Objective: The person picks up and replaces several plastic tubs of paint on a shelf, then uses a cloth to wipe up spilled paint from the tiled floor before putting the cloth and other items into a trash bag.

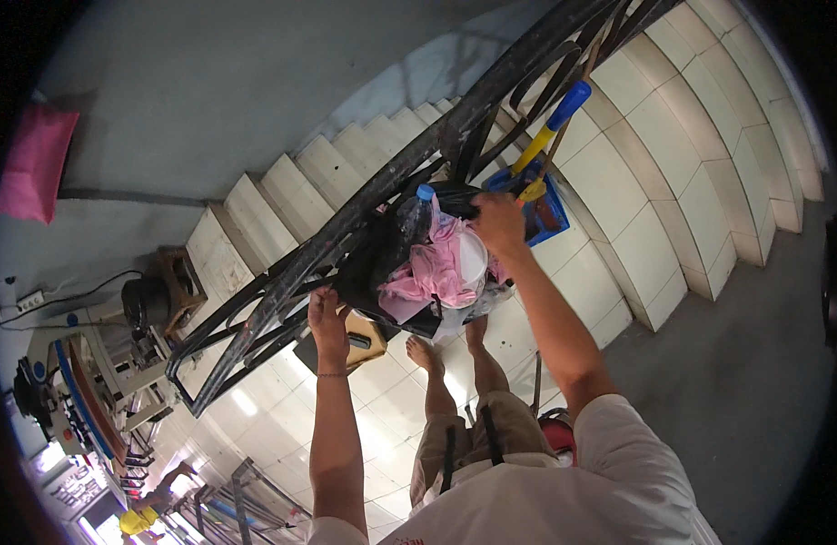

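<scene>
A black garbage bag (359, 272) is held up in front of me with its mouth spread. Crumpled pink plastic (436, 272) fills it, along with a clear bottle whose cap (425, 193) is blue, and a round white container (474, 257). At the bag's near left edge, my left hand (328, 324) is closed with its fingertips on the black plastic. My right hand (500, 225) grips the far right edge, its fingers curled over the rim. The lower part of the bag is hidden.
A black metal railing (332, 232) slants just beyond the bag, beside white tiled stairs (659, 163). Under the railing stands a blue container (554, 218) with a blue-and-yellow handle (554, 123). A cardboard box (367, 352) lies near my feet. Machinery (96, 386) is at the left.
</scene>
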